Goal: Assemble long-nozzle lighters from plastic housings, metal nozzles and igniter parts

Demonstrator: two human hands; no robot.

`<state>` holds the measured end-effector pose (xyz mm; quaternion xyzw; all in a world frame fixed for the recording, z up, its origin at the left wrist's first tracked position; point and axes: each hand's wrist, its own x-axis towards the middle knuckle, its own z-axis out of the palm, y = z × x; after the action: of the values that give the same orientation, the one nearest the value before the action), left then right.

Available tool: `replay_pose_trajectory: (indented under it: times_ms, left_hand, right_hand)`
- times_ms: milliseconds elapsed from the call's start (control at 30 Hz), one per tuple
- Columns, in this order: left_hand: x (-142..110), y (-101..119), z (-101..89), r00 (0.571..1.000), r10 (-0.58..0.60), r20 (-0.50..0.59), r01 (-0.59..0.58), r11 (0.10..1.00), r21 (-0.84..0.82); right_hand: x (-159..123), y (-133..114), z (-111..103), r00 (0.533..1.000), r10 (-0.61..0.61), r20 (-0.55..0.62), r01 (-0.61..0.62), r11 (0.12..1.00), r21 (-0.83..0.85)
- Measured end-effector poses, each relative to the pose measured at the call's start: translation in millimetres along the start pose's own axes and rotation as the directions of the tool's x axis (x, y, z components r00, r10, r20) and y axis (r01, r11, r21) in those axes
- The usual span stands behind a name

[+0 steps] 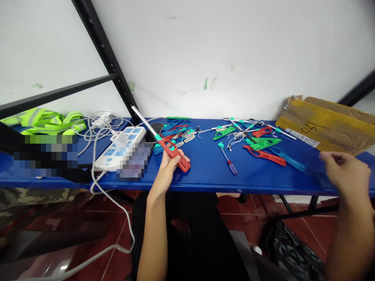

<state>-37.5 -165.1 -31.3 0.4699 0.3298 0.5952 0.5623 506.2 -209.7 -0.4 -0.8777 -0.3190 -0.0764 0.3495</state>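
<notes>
**Left hand (166,171) gripping a red utility lighter (175,155) over a blue metal bench (205,181)**

The left hand is holding the lighter tightly, with its fingers and thumb wrapped around the red handle. The lighter is tilting across the bench near the front edge, its steel nozzle (143,121) pointing up and away to the left past a white power strip (120,148), with a teal collar at the base of the nozzle. The right hand (344,173) is open and empty, its fingers loosely parted as it hangs over the bench's right end, just in front of a torn cardboard sheet with yellow tape (325,127).

Between the hands, lighter parts are lying scattered: red shells (263,155), green shells (262,143), a teal shell (287,158) and thin metal tubes. A screwdriver with a red and blue handle (227,160) is lying apart from them. A denser heap of blue, teal and red pieces (175,134) is sitting just beyond the left hand, beside a black phone (155,130). White cables (99,132) are trailing from the power strip and over the bench edge, and a fluorescent yellow safety vest (43,121) is lying at the far left. A pixelated patch hides part of the bench's left side. A black plastic bag (290,249) is sitting on the red tile floor (111,222).
</notes>
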Motion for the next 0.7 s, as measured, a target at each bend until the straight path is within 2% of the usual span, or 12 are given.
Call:
replay_pose_trajectory:
  times_ms: [67, 100, 167, 233, 267, 333, 400, 433, 500, 567, 700]
  left_hand:
    - [-1, 0, -1.6, 1.000, 0.029, 0.007, -0.029, 1.000, 0.012]
    - [-2, 0, -1.9, 0.999, 0.044, 0.006, -0.044, 0.999, 0.027]
    - [-3, 2, -1.2, 0.997, 0.077, -0.006, -0.077, 0.996, 0.053]
    - [-5, 5, 0.4, 0.993, 0.111, -0.040, -0.110, 0.993, 0.041]
    - [-5, 6, 1.2, 0.991, 0.122, -0.059, -0.121, 0.992, 0.024]
    - [-5, 8, 2.2, 0.987, 0.131, -0.091, -0.133, 0.991, -0.019]
    - [-4, 9, 2.3, 0.987, 0.126, -0.103, -0.132, 0.990, -0.056]
    - [-4, 9, 1.9, 0.987, 0.122, -0.103, -0.130, 0.989, -0.072]
    - [-3, 9, 1.0, 0.989, 0.113, -0.094, -0.122, 0.988, -0.092]
    - [-3, 10, 0.0, 0.990, 0.108, -0.088, -0.116, 0.989, -0.091]
    - [-4, 9, -1.5, 0.992, 0.101, -0.072, -0.107, 0.991, -0.082]
  right_hand:
    - [-37, -40, -6, 0.982, -0.111, 0.153, 0.055, 0.942, 0.330]
    - [-59, -61, -8, 0.958, -0.177, 0.223, 0.053, 0.880, 0.471]
    - [-109, -104, -6, 0.899, -0.328, 0.291, 0.048, 0.733, 0.678]
    - [-165, -145, 5, 0.831, -0.450, 0.326, 0.017, 0.607, 0.795]
    - [-193, -164, 13, 0.813, -0.481, 0.328, -0.021, 0.540, 0.842]
    - [-244, -199, 32, 0.812, -0.499, 0.303, -0.093, 0.402, 0.911]
    - [-283, -227, 51, 0.730, -0.593, 0.340, -0.174, 0.320, 0.931]
    - [-296, -238, 58, 0.684, -0.635, 0.359, -0.209, 0.300, 0.931]
    - [-312, -252, 68, 0.622, -0.681, 0.387, -0.255, 0.291, 0.922]
    - [-317, -256, 71, 0.602, -0.688, 0.406, -0.269, 0.304, 0.914]
    - [-315, -253, 72, 0.599, -0.689, 0.408, -0.240, 0.331, 0.912]
